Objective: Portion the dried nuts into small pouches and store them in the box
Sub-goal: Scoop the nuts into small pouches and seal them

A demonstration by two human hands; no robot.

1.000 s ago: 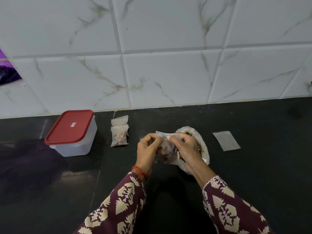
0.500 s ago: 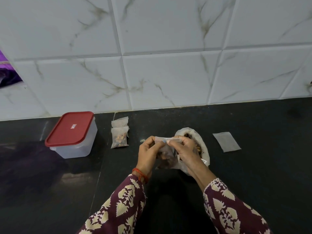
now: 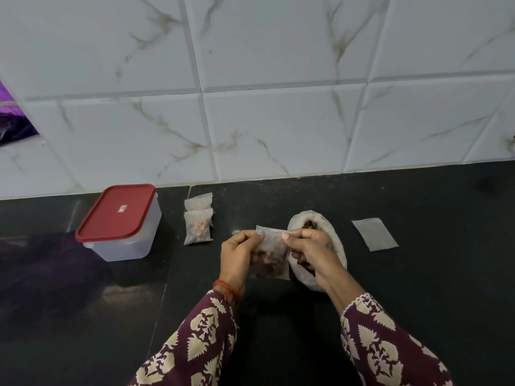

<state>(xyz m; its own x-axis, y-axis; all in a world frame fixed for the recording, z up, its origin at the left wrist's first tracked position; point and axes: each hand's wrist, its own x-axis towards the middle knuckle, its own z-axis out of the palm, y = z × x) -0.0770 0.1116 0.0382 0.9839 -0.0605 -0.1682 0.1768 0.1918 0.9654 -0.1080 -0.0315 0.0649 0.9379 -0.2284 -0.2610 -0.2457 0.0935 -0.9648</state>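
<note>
A: Nearest us, what are the hands doing?

B: The left hand (image 3: 237, 257) and right hand (image 3: 312, 252) hold a filled pouch (image 3: 271, 253) up off the counter (image 3: 418, 302). Thumb and fingers of each hand pinch its top edge, one at each corner, so it looks like the sealing step.

A: Risks?

B: If the strip closes unevenly, or a nut sits in the seam, it may not seal and could spill later. A slipped pinch would drop it, perhaps into the open bag (image 3: 338, 246) just behind the right hand.

A: That bag?

B: It looks soft and slumped; a knock from the wrist could tip nuts out.

A: Further back?

B: An empty pouch (image 3: 374, 234) lies right of the bag. Two pouches (image 3: 198, 224) lie overlapping to the left, near the box (image 3: 119, 222). Its red lid is on, so nothing is stored yet, I'd judge.
</note>
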